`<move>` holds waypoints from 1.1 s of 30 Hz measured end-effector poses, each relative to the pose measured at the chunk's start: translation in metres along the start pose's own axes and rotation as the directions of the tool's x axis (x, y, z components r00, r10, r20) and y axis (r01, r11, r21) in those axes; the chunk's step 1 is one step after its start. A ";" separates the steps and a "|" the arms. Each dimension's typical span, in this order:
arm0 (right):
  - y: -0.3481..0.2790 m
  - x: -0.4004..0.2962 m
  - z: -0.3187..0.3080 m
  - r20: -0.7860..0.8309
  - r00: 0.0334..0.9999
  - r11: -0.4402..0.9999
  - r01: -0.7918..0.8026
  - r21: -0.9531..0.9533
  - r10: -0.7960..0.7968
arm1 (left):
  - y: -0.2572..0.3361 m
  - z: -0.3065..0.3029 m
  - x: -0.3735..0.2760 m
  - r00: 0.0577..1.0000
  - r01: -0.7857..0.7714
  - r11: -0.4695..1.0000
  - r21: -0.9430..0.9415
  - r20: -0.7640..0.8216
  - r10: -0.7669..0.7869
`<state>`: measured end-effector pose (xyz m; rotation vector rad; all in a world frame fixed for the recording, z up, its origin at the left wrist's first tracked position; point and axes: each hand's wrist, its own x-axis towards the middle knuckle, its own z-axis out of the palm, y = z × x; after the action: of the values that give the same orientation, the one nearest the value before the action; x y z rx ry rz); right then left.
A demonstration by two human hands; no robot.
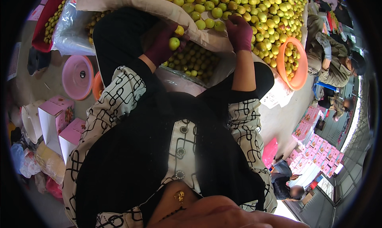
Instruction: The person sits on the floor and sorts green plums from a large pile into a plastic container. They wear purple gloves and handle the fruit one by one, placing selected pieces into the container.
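Note:
My left hand [167, 44], in a dark red glove, holds round yellow-green fruits [174, 43], with two of them showing at the fingers. Below it sits a plastic-lined box [185, 79] with many such fruits inside, in shade. My right hand [239, 34], gloved alike, reaches with its fingertips to the near edge of a wide heap of yellow-green fruits [262, 17]. Whether it grips one is hidden by the back of the hand. A padded cloth edge [179, 14] borders the heap. To the right of the heap leans an orange plastic basin [303, 70] partly filled with fruits.
At left are a pink basin [77, 88], a red crate [37, 34] of fruits, pink cardboard boxes [56, 104] and plastic bags [49, 162]. A co-worker [337, 61] sits at the right, with other people and stacked pink boxes [320, 153] beyond.

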<state>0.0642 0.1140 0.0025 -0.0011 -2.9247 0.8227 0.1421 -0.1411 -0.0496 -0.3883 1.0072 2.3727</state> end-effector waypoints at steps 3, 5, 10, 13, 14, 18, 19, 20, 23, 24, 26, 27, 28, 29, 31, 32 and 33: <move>-0.018 0.034 0.012 -0.099 0.974 0.975 0.194 -0.105 -0.204 | 0.000 0.000 -0.002 1.000 -0.026 0.999 0.027 0.014 0.026; -0.032 0.066 0.026 -0.037 0.929 0.906 0.350 -0.237 -0.368 | 0.001 0.000 -0.002 0.999 -0.025 0.999 0.030 0.021 0.024; -0.055 0.106 0.054 0.027 0.979 0.978 0.203 -0.056 -0.202 | 0.000 -0.003 0.000 0.998 -0.043 0.999 0.013 0.036 0.042; -0.048 0.092 0.032 0.197 0.976 0.932 0.017 0.361 -0.094 | 0.000 -0.003 0.001 0.996 -0.062 0.998 -0.002 0.066 0.062; -0.043 0.080 0.023 0.309 0.945 0.810 -0.096 0.578 -0.108 | 0.000 -0.003 0.001 0.996 -0.046 0.999 -0.023 0.071 0.048; -0.028 0.028 0.005 0.536 0.785 0.154 -0.514 0.844 -0.312 | 0.000 0.001 0.001 0.999 0.021 0.998 -0.057 0.050 -0.019; -0.024 0.014 0.005 0.524 0.781 0.077 -0.532 0.843 -0.339 | 0.000 0.002 0.001 0.999 0.026 0.998 -0.059 0.043 -0.023; -0.022 0.003 0.005 0.508 0.771 0.068 -0.526 0.848 -0.384 | 0.000 0.003 0.001 0.999 0.029 0.998 -0.064 0.038 -0.027; -0.017 -0.020 0.006 0.507 0.776 0.079 -0.518 0.852 -0.376 | -0.002 0.003 -0.002 1.000 0.011 0.999 -0.047 0.028 -0.010; -0.015 -0.028 0.007 0.521 0.773 0.079 -0.531 0.844 -0.362 | -0.002 0.004 -0.002 0.999 0.003 0.999 -0.036 0.041 -0.002; -0.011 -0.041 0.009 0.546 0.760 0.074 -0.559 0.826 -0.352 | -0.004 0.003 -0.003 0.997 0.030 0.997 -0.066 0.080 -0.024; -0.007 -0.049 0.010 0.553 0.748 0.050 -0.578 0.815 -0.366 | -0.006 0.003 -0.003 0.994 0.046 0.995 -0.083 0.102 -0.037; -0.002 -0.057 0.013 0.563 0.747 0.056 -0.584 0.810 -0.354 | -0.008 0.003 -0.005 0.992 0.051 0.996 -0.069 0.115 -0.042; 0.005 -0.064 0.017 0.572 0.735 0.053 -0.596 0.801 -0.364 | -0.009 0.002 -0.006 0.991 0.054 0.997 -0.055 0.127 -0.047; 0.023 -0.076 0.027 0.638 0.670 0.123 -0.647 0.752 -0.379 | -0.007 0.001 -0.006 0.994 -0.012 1.000 0.013 0.110 0.011; 0.032 -0.082 0.035 0.670 0.631 0.139 -0.679 0.721 -0.391 | -0.004 0.000 -0.007 0.994 -0.077 0.994 0.071 0.083 0.071; 0.041 -0.091 0.044 0.703 0.606 0.123 -0.719 0.684 -0.371 | -0.002 -0.002 -0.010 0.986 -0.146 0.981 0.125 0.094 0.135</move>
<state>0.1491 0.1240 -0.0652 0.0528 -1.9351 3.4855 0.1511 -0.1453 -0.0475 -0.1707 1.1777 2.4077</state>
